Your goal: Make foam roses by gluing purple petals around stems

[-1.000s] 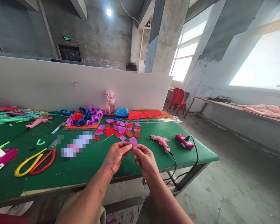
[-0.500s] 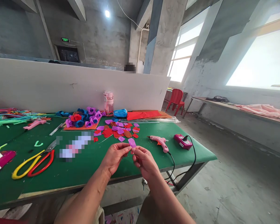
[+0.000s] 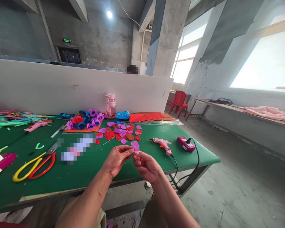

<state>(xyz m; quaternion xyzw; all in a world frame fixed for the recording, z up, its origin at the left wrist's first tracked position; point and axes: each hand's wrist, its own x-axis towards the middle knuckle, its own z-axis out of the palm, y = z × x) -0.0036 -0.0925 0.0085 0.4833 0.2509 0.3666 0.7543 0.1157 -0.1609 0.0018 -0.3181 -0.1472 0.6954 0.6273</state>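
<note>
- Left hand, right hand: both grips pinching purple petal over surface, near side.
- Uneven pull could crease or tear it.
- Pink glue gun, right: cord could snag if right hand swings right.

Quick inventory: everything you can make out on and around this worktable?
Worktable: 1, green, foreground
Loose petals: many, red, purple, brown, worktable centre
Paper flowers: several, purple, blue, red, left rear
Glue guns: 2, pink, worktable right and left
Scissors: 1, red and yellow handles, left
Power strips: 2, magenta, right end, left edge
Thin strips: many, multicoloured, far left
Pixelated item: unreadable, left
Bottle: 1, pink, rear
Pouch: 1, blue, beside bottle
Sheet: 1, red, right of pouch
Partition: 1, white, behind worktable
Chair: 1, red, beyond worktable
Held petal: 1, purple, above worktable
Left hand, right hand: 2, bare, holding that petal
</note>
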